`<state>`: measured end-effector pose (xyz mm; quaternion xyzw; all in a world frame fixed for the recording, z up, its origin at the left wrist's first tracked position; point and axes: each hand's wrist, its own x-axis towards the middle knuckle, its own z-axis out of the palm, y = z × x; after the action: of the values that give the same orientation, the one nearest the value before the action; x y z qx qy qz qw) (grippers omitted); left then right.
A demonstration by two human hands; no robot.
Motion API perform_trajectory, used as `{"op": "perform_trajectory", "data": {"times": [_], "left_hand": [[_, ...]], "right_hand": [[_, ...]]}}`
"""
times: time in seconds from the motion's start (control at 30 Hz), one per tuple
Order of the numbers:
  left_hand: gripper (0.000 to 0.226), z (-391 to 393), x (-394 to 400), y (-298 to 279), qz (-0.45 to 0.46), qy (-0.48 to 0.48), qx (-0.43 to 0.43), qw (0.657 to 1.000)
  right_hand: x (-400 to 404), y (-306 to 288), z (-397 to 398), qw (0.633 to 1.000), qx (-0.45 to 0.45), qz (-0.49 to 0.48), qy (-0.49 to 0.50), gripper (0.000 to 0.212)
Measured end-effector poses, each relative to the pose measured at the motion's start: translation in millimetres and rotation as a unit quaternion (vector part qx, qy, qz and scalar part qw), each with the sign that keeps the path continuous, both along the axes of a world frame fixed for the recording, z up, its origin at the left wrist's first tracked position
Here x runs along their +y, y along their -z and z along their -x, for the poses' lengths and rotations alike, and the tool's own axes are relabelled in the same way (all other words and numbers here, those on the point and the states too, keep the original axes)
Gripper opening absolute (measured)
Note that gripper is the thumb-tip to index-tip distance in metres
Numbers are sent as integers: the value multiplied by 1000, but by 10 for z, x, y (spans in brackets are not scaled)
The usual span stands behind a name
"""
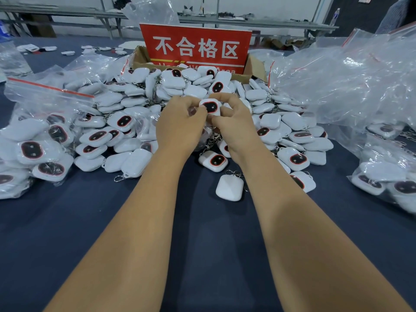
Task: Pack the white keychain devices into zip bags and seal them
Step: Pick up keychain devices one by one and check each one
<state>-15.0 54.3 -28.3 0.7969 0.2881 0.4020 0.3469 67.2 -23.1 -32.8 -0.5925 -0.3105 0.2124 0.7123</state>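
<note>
Here, both arms reach forward over the dark blue surface (202, 255). The left hand (177, 124) and right hand (234, 127) meet above the heap, fingers curled, together pinching one white keychain device (210, 107), its dark red-rimmed face turned up. It is held just over the loose pile of devices (139, 104) that spreads across the middle of the surface. Behind the pile stands a cardboard box (140, 58) with a red sign (195, 47) in white characters. To the left, filled zip bags (38, 145) lie stacked, devices visible through the plastic. To the right, a mound of clear bags (351, 82); more filled bags (387, 176) sit at the right edge. One device lies face down (230, 188) apart from the pile, near the right forearm.
</note>
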Motion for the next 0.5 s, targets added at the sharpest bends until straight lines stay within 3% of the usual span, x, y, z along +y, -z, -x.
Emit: {"op": "perform_trajectory", "data": {"times": [0.3, 0.5], "left_hand": [[16, 2, 28, 18, -27, -4, 11, 1000], [11, 5, 20, 13, -23, 1, 19, 1000]], "right_hand": [[46, -33, -2, 999, 42, 16, 28, 28], [21, 6, -8, 999, 7, 19, 39, 29]]}}
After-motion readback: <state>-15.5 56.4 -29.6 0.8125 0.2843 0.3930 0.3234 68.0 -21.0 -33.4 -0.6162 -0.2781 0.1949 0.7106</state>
